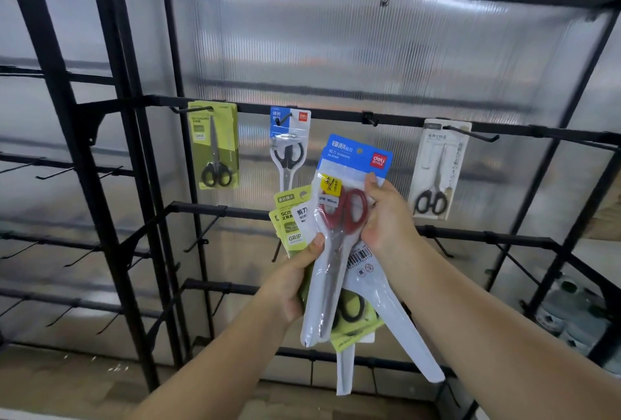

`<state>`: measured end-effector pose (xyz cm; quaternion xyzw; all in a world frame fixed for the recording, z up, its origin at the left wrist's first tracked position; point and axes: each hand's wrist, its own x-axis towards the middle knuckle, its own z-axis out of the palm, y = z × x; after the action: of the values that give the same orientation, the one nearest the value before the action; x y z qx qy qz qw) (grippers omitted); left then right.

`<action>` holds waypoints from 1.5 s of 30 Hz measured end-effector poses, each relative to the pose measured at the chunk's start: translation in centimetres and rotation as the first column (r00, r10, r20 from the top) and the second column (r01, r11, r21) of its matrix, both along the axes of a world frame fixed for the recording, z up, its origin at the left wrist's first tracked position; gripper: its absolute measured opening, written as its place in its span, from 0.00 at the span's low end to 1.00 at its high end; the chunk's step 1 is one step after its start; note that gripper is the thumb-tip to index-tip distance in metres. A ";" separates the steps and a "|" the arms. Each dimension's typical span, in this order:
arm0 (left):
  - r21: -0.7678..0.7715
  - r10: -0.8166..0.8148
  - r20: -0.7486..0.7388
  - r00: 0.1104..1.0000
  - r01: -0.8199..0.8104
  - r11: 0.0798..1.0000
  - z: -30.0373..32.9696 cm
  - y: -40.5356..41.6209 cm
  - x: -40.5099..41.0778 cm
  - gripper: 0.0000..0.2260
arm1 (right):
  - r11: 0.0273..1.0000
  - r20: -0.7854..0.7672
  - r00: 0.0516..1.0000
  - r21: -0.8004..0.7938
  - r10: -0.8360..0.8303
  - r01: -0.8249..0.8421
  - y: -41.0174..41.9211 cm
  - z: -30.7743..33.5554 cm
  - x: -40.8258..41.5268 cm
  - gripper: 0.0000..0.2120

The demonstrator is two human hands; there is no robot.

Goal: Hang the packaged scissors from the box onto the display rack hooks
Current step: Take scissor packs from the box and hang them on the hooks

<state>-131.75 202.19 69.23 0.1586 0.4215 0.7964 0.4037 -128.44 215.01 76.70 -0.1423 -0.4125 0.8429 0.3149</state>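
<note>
Your left grip curled round a fan of scissor pkgs; your right grip pinched the red-handled pkg just beside it, hooks above both.

The left hand and right hand together grip a fan of scissor packs before the display rack. Above and left of the grip hang two packs on hooks; above it, a bare hook; to its right, another hung pack.
</note>
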 end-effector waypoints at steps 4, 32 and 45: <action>0.005 0.019 0.021 1.000 -0.019 1.000 -0.5 -1.1 -0.6 0.25 | 0.998 0.013 0.998 -0.024 0.054 -0.054 -1.2 -0.4 -0.5 0.06; -0.039 0.397 -0.054 0.916 -0.399 0.916 0.0 -12.7 -9.2 0.17 | 0.872 0.154 0.926 0.418 -0.345 0.256 -7.5 3.2 -6.5 0.07; -0.054 0.481 -0.075 0.873 -0.485 0.873 1.3 -12.6 -10.6 0.22 | 0.795 0.155 0.909 0.555 -0.388 0.245 -6.3 5.6 -9.0 0.09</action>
<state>-142.33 189.61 70.50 0.0574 0.4876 0.8514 0.1846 -137.39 208.70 82.29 -0.2282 -0.6338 0.6066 0.4221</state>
